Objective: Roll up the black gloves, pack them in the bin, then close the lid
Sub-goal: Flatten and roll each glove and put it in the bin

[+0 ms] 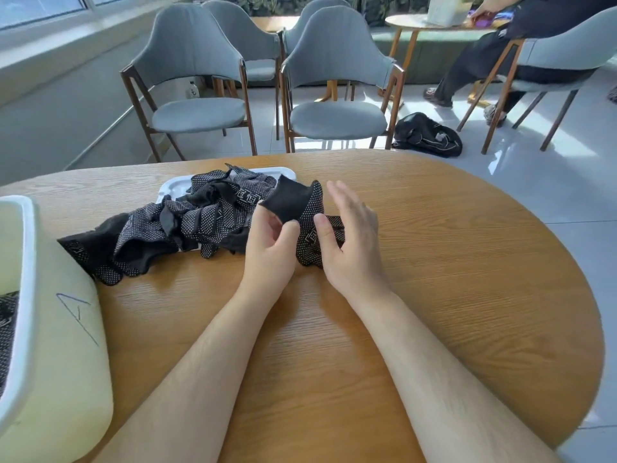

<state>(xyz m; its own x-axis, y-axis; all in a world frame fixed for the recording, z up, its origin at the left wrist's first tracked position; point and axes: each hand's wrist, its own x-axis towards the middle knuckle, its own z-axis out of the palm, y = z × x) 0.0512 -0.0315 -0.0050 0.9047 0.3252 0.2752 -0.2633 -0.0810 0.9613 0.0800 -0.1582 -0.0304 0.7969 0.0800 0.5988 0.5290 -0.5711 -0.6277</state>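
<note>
the left grip [271,242] pinches the cuff of the black glove [309,208]. the right grip [354,235] is flat, holding nothing. the glove lies between them.

The round light-brown wooden desk [434,279] carries a pale green plastic bin [60,345] at its left edge, a flat white plastic lid [172,188], and black dotted fabric gloves [187,225] heaped partly over that lid.
</note>
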